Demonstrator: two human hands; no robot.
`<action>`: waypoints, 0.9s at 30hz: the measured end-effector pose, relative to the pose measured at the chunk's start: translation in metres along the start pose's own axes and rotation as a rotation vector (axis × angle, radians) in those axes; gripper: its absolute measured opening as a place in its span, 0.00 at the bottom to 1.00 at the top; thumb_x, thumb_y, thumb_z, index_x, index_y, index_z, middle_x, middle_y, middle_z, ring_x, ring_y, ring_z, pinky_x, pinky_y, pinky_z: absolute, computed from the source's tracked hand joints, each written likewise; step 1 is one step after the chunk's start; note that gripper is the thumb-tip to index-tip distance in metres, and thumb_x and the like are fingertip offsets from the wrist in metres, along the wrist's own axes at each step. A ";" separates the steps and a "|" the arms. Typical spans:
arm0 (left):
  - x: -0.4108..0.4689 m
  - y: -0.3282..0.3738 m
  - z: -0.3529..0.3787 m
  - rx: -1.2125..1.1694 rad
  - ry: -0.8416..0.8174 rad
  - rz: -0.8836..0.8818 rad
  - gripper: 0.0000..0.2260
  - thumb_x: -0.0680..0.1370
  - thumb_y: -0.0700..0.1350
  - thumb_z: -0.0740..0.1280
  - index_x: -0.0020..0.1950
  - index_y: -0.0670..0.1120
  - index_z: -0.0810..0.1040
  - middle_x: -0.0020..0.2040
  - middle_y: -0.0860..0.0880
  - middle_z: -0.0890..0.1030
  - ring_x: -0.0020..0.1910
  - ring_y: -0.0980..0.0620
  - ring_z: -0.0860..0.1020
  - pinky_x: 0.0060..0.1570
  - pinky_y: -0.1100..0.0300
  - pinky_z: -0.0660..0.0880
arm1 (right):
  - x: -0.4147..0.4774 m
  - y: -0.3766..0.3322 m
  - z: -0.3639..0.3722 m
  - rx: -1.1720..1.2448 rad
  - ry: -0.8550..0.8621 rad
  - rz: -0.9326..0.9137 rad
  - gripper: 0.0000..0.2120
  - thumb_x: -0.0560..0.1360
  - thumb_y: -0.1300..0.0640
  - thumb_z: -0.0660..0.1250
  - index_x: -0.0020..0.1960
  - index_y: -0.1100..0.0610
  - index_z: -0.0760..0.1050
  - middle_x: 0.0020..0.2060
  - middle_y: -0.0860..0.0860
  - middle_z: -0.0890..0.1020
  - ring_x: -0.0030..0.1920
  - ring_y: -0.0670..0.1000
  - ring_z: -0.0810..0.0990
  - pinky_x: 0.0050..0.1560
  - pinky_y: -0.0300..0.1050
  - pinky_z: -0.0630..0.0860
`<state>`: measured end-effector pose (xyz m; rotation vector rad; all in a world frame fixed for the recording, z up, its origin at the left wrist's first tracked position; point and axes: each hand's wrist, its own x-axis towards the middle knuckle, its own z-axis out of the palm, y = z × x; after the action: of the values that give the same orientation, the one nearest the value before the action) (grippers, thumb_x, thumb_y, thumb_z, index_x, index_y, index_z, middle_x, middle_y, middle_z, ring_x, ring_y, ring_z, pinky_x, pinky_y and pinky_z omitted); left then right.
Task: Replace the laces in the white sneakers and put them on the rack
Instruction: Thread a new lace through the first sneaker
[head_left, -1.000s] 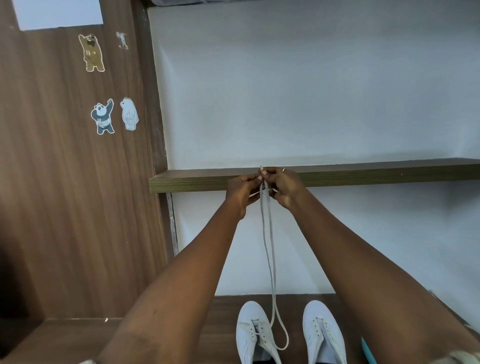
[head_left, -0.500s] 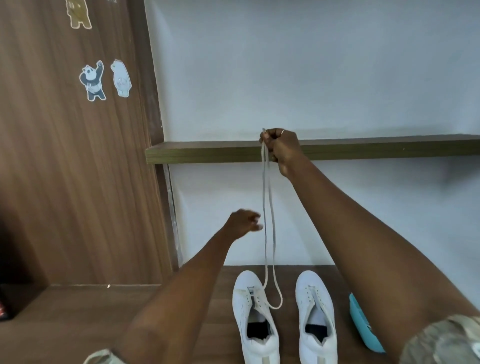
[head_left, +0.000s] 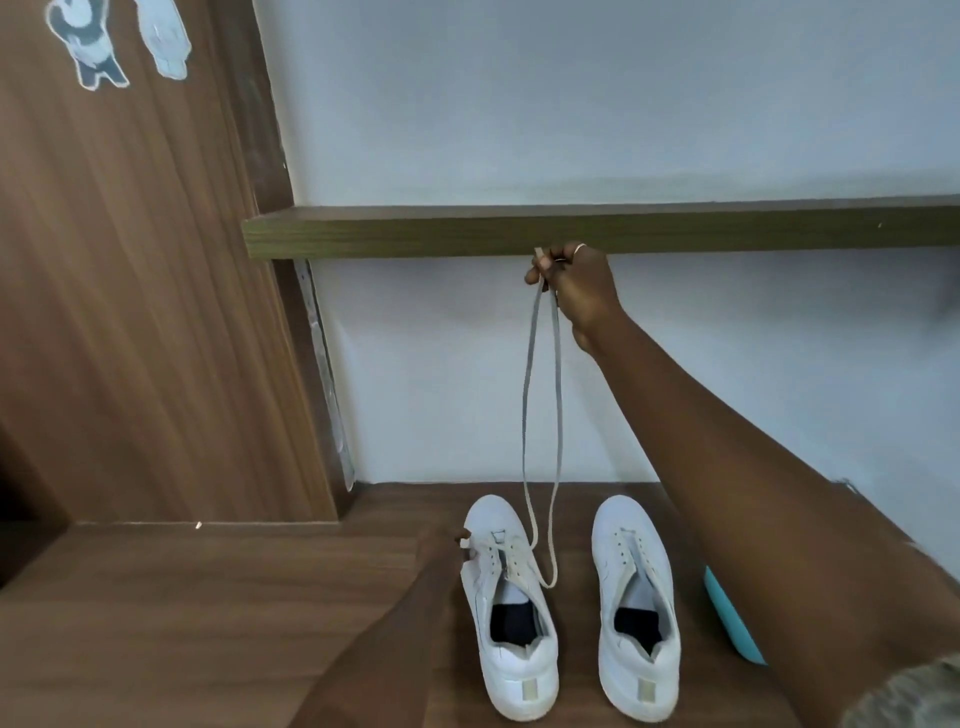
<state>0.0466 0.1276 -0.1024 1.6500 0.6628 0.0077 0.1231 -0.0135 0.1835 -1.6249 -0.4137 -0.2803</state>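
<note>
Two white sneakers stand side by side on a brown wooden surface, toes pointing away from me. The left sneaker (head_left: 506, 603) has a white lace (head_left: 540, 415) threaded through its lowest eyelets. Both lace ends run up to my right hand (head_left: 576, 286), which pinches them high up, just under the edge of a wooden shelf (head_left: 727, 231). My left hand (head_left: 441, 551) rests against the left sneaker's left side at the eyelets, its fingers mostly hidden. The right sneaker (head_left: 634, 603) has no lace in view.
A turquoise object (head_left: 730, 623) lies right of the right sneaker, partly behind my arm. A tall wooden panel (head_left: 130, 286) with bear stickers (head_left: 98, 57) stands on the left. A white wall backs the shelf.
My left hand let go of the lace ends and dropped down to the left sneaker. My right hand kept the lace ends up, and my view tilted downward.
</note>
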 end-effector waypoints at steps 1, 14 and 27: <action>0.003 -0.003 -0.001 0.017 0.022 0.005 0.11 0.78 0.33 0.62 0.38 0.45 0.74 0.36 0.49 0.74 0.35 0.53 0.73 0.38 0.67 0.75 | -0.001 0.007 0.002 -0.023 -0.021 0.007 0.10 0.79 0.64 0.60 0.40 0.56 0.72 0.32 0.50 0.78 0.31 0.40 0.75 0.28 0.26 0.67; 0.023 -0.016 0.025 0.159 0.121 0.098 0.13 0.79 0.37 0.59 0.37 0.50 0.70 0.46 0.44 0.79 0.50 0.43 0.79 0.47 0.56 0.74 | -0.013 0.073 0.024 -0.007 -0.212 0.168 0.04 0.79 0.65 0.60 0.48 0.64 0.73 0.32 0.54 0.77 0.31 0.50 0.78 0.33 0.35 0.77; 0.002 0.038 0.028 -0.020 0.118 0.309 0.09 0.82 0.40 0.54 0.42 0.45 0.67 0.40 0.49 0.77 0.41 0.50 0.76 0.42 0.57 0.73 | -0.012 0.053 0.023 0.028 -0.161 0.113 0.08 0.79 0.66 0.60 0.43 0.60 0.73 0.32 0.54 0.77 0.31 0.51 0.78 0.33 0.36 0.77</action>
<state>0.0739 0.1017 -0.0740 1.7276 0.4880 0.3354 0.1337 0.0044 0.1281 -1.6421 -0.4436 -0.0582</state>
